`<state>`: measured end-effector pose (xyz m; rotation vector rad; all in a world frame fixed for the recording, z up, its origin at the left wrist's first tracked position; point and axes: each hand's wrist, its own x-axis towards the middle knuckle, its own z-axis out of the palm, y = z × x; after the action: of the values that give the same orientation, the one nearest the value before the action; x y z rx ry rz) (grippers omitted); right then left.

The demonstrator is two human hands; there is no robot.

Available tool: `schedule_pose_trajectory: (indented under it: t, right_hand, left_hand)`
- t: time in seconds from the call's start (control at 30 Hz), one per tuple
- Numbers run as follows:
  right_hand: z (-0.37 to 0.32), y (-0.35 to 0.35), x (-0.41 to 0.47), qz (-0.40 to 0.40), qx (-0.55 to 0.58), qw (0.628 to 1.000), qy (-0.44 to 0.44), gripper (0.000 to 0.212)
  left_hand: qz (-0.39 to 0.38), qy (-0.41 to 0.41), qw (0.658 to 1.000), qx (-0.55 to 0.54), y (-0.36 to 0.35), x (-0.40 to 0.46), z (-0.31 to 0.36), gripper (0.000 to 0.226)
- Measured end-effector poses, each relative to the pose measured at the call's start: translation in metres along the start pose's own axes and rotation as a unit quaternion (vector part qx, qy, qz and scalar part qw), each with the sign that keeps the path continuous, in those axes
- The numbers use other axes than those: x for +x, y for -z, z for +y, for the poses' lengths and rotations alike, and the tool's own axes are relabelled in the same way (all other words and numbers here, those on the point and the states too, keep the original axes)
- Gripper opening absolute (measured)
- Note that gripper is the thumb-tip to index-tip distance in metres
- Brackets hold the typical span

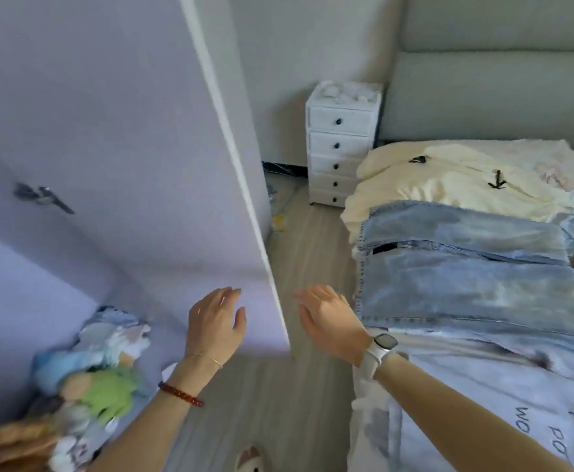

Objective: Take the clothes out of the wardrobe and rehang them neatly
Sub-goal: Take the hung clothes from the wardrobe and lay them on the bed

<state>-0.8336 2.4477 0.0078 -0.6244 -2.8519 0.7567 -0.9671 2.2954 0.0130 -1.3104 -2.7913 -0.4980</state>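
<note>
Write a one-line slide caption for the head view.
Both hands, left and right, open and empty at the wardrobe door; jeans lie on the bed.

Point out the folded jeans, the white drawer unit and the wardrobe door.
folded jeans (466, 267): head view, on the denim's middle, lying on the bed.
white drawer unit (341, 141): head view, on a drawer front.
wardrobe door (115, 148): head view, on the flat lilac panel.

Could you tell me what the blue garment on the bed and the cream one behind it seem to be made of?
The blue garment looks like washed denim: faded, mottled blue, with stitched seams and a pocket slit. The cream garment looks like soft fleece or plush: matte, fuzzy and loosely rumpled, though blur leaves the exact fabric open.
</note>
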Motion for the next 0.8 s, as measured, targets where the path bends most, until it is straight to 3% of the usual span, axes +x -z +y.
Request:
schedule_pose_trajectory:
  t: [0.13, 0.2, 0.33, 0.5, 0.6, 0.7, 0.8]
  right_hand:
    - [-0.101, -0.028, 0.046, -0.030, 0.011, 0.991, 0.129, 0.037]
    - [-0.154, -0.043, 0.064, -0.039, 0.006, 0.980, 0.195, 0.036]
    - [-0.271, -0.076, 0.096, -0.062, 0.006, 0.954, 0.293, 0.036]
    - [-0.414, -0.115, 0.120, -0.090, 0.056, 0.924, 0.368, 0.034]
    - [-0.491, -0.137, 0.122, -0.105, 0.132, 0.904, 0.394, 0.031]
    - [-0.559, -0.158, 0.118, -0.148, 0.189, 0.882, 0.405, 0.028]
    - [-0.612, -0.179, 0.113, -0.185, 0.207, 0.862, 0.424, 0.027]
  left_hand:
    - [0.078, 0.088, 0.993, 0.029, 0.071, -0.041, -0.084, 0.040]
    - [0.114, 0.143, 0.982, 0.043, 0.108, -0.065, -0.125, 0.034]
    - [0.227, 0.253, 0.934, 0.109, 0.180, -0.120, -0.202, 0.026]
    - [0.305, 0.310, 0.873, 0.220, 0.272, -0.178, -0.289, 0.026]
    - [0.348, 0.330, 0.842, 0.247, 0.310, -0.208, -0.329, 0.038]
    - [0.332, 0.376, 0.827, 0.256, 0.331, -0.234, -0.361, 0.045]
    - [0.221, 0.480, 0.828, 0.187, 0.327, -0.251, -0.397, 0.051]
